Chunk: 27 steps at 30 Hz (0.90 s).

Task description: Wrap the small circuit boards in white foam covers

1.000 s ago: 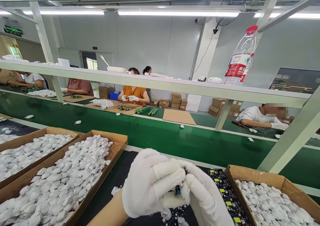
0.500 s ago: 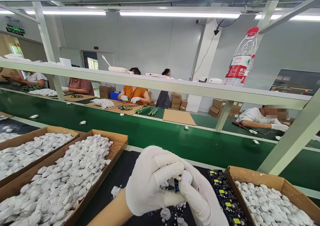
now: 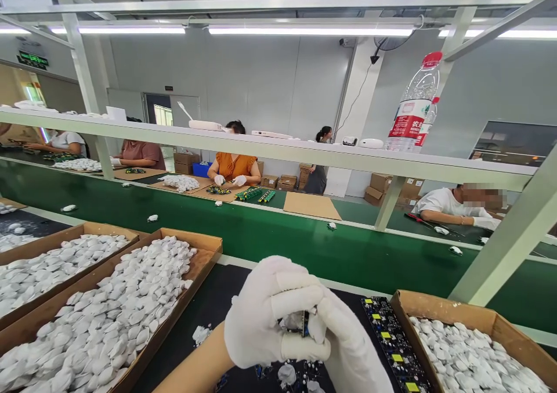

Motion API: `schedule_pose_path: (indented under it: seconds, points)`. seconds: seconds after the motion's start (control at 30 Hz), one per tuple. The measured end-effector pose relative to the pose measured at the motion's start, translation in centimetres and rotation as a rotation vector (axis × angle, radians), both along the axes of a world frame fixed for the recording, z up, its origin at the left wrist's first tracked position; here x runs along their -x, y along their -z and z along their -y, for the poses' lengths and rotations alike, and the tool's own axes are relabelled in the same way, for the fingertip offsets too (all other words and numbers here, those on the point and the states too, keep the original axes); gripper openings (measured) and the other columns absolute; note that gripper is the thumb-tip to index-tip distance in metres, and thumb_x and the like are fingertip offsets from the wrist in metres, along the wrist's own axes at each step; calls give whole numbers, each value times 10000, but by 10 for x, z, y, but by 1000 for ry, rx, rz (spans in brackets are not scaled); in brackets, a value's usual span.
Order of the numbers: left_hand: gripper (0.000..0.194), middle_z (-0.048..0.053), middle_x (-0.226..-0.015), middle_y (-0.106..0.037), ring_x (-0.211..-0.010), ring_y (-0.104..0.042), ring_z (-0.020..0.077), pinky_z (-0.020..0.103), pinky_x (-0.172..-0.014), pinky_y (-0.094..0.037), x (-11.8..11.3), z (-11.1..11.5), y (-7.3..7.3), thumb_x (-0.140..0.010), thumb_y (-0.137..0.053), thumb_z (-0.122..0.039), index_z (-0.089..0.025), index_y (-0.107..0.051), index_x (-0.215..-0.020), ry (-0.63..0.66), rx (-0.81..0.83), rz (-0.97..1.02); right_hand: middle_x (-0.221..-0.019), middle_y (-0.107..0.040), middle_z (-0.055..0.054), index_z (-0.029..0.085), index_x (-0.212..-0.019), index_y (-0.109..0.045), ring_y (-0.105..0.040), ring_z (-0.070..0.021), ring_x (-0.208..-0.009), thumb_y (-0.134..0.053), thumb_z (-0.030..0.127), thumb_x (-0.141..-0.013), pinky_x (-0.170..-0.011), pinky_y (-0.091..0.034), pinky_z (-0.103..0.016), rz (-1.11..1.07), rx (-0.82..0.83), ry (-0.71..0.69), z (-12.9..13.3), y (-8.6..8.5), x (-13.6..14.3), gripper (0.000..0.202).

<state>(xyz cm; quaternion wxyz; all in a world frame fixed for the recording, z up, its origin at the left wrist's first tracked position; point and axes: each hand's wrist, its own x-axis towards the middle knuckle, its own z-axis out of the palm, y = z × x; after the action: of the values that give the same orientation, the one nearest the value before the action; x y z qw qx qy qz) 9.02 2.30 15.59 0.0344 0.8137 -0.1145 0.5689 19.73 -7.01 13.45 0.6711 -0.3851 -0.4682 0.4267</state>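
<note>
A grey-walled workroom point(image 3: 261, 68) with strip lights point(image 3: 311, 31) stands behind a long, glossy green conveyor belt point(image 3: 261, 236). In front of it, over a black work mat point(image 3: 213, 294), the person's two white-gloved hands meet. The left hand point(image 3: 259, 314) comes in on a bare forearm slanting up from the lower edge, its knuckles high and its fingers curled toward the right. The right hand point(image 3: 350, 332) leans in from the other side, fingertips against those of the left. Together they close narrowly on a small, dark circuit board point(image 3: 306, 324), seen nearly edge-on, with a soft white lump point(image 3: 317, 328) beside it; the fingers hide most of both.

Below the hands, loose dark boards and white lumps lie on the mat. A row of black circuit boards with yellow squares point(image 3: 394, 346) runs along the right, beside a brown cardboard tray point(image 3: 450, 303) of white pieces. A larger cardboard tray point(image 3: 208, 247), heaped likewise, stands at left. Across the belt, a co-worker in an orange top point(image 3: 235, 165) sits with gloved hands over green boards point(image 3: 249, 193).
</note>
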Motion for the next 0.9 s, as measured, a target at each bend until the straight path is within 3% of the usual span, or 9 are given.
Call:
schedule_pose_path:
  seconds: [0.17, 0.3, 0.5, 0.7, 0.83, 0.9]
  points:
    - [366, 11, -729, -684, -639, -624, 142, 292, -669, -481, 0, -1, -2, -747, -659, -521, -201, -578, -903, 33, 61, 69, -581, -437, 15, 219, -601, -530, -449, -167, -624, -585, 509, -780, -750, -469, -346, -77, -19, -52, -3, 1, 7, 345]
    - [389, 28, -741, -695, -617, -620, 141, 277, -610, -474, 3, 3, -1, -754, -648, -526, -193, -584, -944, -26, 86, 79, -616, -537, -7, 239, -630, -586, -544, -200, -701, -594, 488, -787, -752, -487, -354, -87, 33, -71, -2, 2, 6, 293]
    - [496, 36, -715, -688, -601, -620, 146, 274, -561, -478, 8, 7, 1, -712, -636, -605, -168, -575, -939, -122, 73, 142, -911, -677, -30, 257, -995, -666, -605, -233, -923, -603, 442, -788, -815, -500, -371, -87, 95, -96, 7, -1, 6, 285]
    - [451, 24, -694, -688, -595, -625, 141, 282, -610, -496, 8, 14, -1, -812, -502, -612, -174, -585, -876, -263, 0, 126, -1122, -660, -72, 220, -1031, -684, -534, -281, -1127, -648, 529, -742, -1039, -350, -410, 81, 130, 169, 7, -3, 9, 424]
    - [476, 28, -725, -699, -610, -630, 148, 299, -661, -508, 8, 16, 3, -820, -473, -624, -174, -599, -908, -298, -40, 136, -1048, -682, -80, 230, -1042, -677, -576, -283, -1054, -637, 591, -719, -982, -413, -425, 146, 51, -11, 7, -1, 4, 486]
    - [480, 24, -711, -693, -601, -623, 149, 295, -631, -502, 7, 15, 4, -796, -503, -636, -179, -600, -910, -272, -6, 120, -1048, -680, -80, 238, -1029, -682, -561, -278, -1080, -614, 571, -755, -1006, -390, -426, 124, 42, 47, 5, 6, 1, 436]
